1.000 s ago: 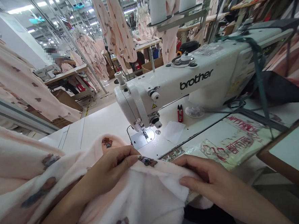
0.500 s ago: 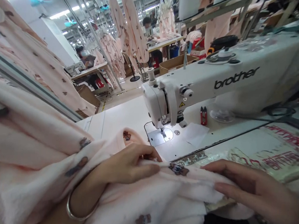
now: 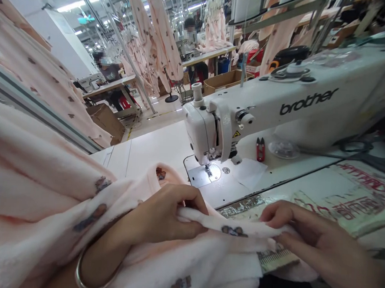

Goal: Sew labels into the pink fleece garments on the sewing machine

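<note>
A pale pink fleece garment (image 3: 46,187) printed with small bears lies across my lap and the table's near edge. My left hand (image 3: 165,214), a silver bangle on its wrist, pinches a folded edge of this fabric. My right hand (image 3: 307,231) grips the same edge further right, and the strip between the two hands is stretched flat. Just beyond my hands stands a white Brother sewing machine (image 3: 279,106), its needle and lit plate (image 3: 207,173) left of centre. No fabric lies under the needle.
Red thread snips (image 3: 260,149) and a white fabric scrap (image 3: 247,173) lie on the white table (image 3: 153,148) by the machine. A printed plastic bag (image 3: 348,205) sits at right. More pink garments hang behind; other people work at distant tables.
The view has swung left and nearer the machine. My hands have drawn the fabric edge tighter between them, folding it into a narrow strip; my left thumb has closed over it.
</note>
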`<state>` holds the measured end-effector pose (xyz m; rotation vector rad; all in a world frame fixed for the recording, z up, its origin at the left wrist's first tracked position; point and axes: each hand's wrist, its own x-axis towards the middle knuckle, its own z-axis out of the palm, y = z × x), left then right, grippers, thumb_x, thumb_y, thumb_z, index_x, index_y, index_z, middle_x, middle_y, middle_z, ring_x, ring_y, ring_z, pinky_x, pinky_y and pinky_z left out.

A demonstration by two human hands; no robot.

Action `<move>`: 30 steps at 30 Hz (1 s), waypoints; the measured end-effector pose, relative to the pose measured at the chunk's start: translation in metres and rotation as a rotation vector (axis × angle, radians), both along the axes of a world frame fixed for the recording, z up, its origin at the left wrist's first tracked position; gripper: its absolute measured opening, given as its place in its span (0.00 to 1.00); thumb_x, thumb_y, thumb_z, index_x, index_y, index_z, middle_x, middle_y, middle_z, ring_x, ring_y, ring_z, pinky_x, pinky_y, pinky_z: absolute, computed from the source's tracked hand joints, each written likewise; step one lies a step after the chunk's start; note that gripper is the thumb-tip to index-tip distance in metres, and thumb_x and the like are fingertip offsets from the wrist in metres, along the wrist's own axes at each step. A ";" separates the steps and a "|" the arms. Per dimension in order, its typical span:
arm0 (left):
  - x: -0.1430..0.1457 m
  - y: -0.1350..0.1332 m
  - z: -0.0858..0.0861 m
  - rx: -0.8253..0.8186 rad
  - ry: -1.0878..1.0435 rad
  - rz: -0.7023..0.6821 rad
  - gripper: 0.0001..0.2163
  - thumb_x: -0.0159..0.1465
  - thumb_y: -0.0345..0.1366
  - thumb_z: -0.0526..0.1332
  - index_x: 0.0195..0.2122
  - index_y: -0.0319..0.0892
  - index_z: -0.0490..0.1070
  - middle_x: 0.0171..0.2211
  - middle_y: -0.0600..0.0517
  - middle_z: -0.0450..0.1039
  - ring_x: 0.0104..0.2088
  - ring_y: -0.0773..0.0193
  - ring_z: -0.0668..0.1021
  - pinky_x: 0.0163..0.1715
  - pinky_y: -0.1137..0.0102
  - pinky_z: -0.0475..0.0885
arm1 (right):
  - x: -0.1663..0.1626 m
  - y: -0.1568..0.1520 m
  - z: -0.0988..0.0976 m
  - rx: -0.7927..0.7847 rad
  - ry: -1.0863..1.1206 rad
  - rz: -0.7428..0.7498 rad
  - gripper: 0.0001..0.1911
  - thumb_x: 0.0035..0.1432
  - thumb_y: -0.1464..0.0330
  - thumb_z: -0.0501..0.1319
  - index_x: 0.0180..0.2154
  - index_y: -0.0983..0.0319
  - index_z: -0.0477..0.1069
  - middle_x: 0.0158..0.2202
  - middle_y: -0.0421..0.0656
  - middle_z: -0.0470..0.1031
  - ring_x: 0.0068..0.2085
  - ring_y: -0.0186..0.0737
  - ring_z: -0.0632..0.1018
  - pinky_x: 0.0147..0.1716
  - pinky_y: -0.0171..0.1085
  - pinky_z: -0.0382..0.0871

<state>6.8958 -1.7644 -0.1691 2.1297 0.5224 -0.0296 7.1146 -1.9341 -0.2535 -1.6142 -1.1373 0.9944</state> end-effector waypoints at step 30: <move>0.008 -0.004 -0.002 0.082 -0.199 0.094 0.09 0.58 0.37 0.64 0.25 0.37 0.71 0.26 0.53 0.69 0.30 0.70 0.69 0.30 0.75 0.62 | -0.051 0.032 0.040 0.112 -0.091 0.116 0.08 0.58 0.68 0.56 0.27 0.60 0.67 0.25 0.35 0.69 0.30 0.32 0.71 0.28 0.32 0.58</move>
